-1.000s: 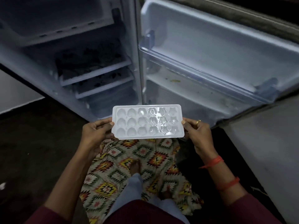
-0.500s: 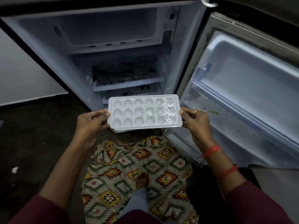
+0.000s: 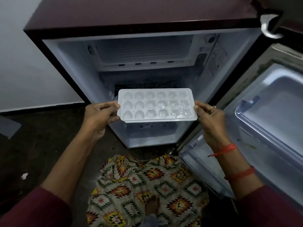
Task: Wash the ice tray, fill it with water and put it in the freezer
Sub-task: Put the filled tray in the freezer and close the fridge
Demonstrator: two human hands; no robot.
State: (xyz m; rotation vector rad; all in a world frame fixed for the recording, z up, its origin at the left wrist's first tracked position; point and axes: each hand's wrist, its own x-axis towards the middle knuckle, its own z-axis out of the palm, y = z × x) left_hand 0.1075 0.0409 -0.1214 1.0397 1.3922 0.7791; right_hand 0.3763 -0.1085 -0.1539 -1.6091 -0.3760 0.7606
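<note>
The left hand (image 3: 100, 114) grips the left short edge of a white rectangular plastic ice tray (image 3: 157, 105), thumb on the rim and fingers underneath; the right hand (image 3: 209, 117), wearing a gold ring (image 3: 212, 107), clasps the right short edge the same way. The tray is held level in the air before the open maroon refrigerator (image 3: 142, 18), below its freezer compartment (image 3: 144, 51). The open door (image 3: 270, 115) stands to the right. A patterned cloth (image 3: 144, 185) lies on the dark floor (image 3: 41, 145) below.

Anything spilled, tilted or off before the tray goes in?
Nothing stands out. The ice tray sits about level between the left hand and right hand, with no drips visible; the freezer compartment is open.
</note>
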